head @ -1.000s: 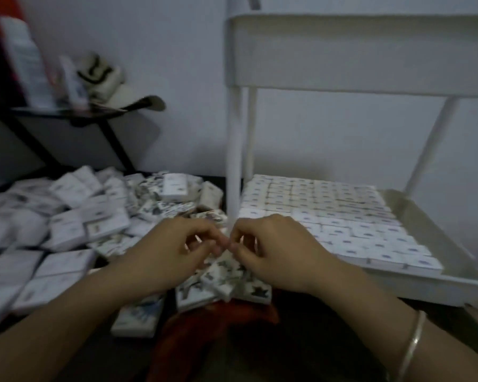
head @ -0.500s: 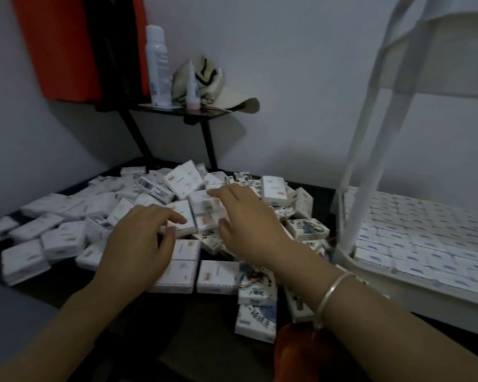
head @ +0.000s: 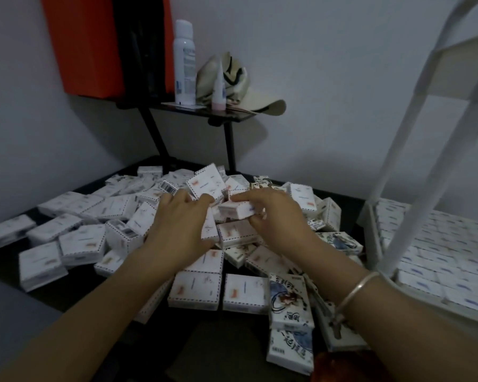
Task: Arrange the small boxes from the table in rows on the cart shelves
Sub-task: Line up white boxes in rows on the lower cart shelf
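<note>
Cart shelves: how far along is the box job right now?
Done: the lower cart shelf carries neat rows of boxes. In hand: the right hand grips one small box over the loose pile, the left hand resting on boxes beside it. Left: the loose pile, many boxes, covers the table; what the upper shelf holds is hidden.

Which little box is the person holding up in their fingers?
The plain white small box, pinched by the right hand over the middle of the heap. It is raised above the other small boxes, which lie loose on the table.
</note>
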Tool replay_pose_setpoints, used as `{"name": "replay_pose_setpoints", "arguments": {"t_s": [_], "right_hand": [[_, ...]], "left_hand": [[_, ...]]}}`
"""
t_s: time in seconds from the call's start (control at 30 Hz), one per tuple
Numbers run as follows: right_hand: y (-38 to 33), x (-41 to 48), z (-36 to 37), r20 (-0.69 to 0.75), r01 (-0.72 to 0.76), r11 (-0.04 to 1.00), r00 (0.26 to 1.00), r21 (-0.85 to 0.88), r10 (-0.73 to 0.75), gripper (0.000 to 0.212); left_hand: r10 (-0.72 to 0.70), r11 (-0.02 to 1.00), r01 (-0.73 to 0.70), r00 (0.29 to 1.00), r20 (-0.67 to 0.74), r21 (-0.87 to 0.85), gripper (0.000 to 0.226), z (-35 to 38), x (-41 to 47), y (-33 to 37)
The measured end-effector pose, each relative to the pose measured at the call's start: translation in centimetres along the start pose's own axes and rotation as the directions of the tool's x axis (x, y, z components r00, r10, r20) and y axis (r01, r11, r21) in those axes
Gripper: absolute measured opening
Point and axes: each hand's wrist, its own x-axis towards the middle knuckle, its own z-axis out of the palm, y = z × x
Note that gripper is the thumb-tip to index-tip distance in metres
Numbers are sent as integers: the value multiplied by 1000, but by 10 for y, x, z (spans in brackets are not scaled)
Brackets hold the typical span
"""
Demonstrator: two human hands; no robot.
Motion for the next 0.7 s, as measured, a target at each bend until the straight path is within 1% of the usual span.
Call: {"name": "replay_pose_setpoints", "arguments": {"t_s": [0.07, 0.13, 0.17, 0.23, 0.3, 0.37, 0.43, 0.5, 0.53, 0.6, 0.63, 0.7], "right_hand": [[2, -11, -15, -10, -28, 997, 1000, 67, 29, 49], [5, -22, -28, -26, -41, 995, 999, 92, 43, 43], [7, -28, -32, -21, -58, 991, 998, 118, 61, 42], [11, -40, -40, -17, -81, 976, 996, 200, 87, 40], [15, -52, -49, -41, -80, 950, 994, 301, 97, 40], [20, -65, -59, -19, -109, 918, 992, 382, 126, 45], [26, -79, -71, 43, -168, 880, 985, 444, 166, 48], [28, -96, -84, 87, -214, 815, 976, 538, 199, 40], [29, -105, -91, 81, -222, 787, 973, 575, 215, 32], [32, -122, -106, 12, -201, 773, 970, 602, 242, 18], [34, -131, -113, -32, -185, 773, 966, 606, 256, 15], [42, -149, -128, -89, -174, 762, 953, 624, 290, 15]], "left_hand": [[21, 997, -22, 1000, 18, 68, 75, 0, 4, 1], [42, 990, -46, 999, 26, 132, 78, -1, 7, 2], [55, 989, -56, 998, 12, 139, 79, -1, 7, 3], [71, 993, -66, 996, -50, 99, 85, -2, 4, 5], [98, 995, -99, 989, -107, 0, 91, -6, -1, 11], [130, 976, -150, 983, -133, -156, 92, -13, -9, 23], [156, 930, -193, 978, -139, -314, 89, -26, -20, 42], [186, 867, -225, 974, -130, -444, 83, -39, -31, 63], [200, 835, -235, 972, -123, -498, 80, -45, -36, 74], [230, 783, -250, 967, -110, -570, 79, -54, -43, 95], [247, 763, -260, 963, -104, -592, 80, -56, -45, 106], [290, 715, -288, 951, -105, -637, 81, -59, -47, 129]]}}
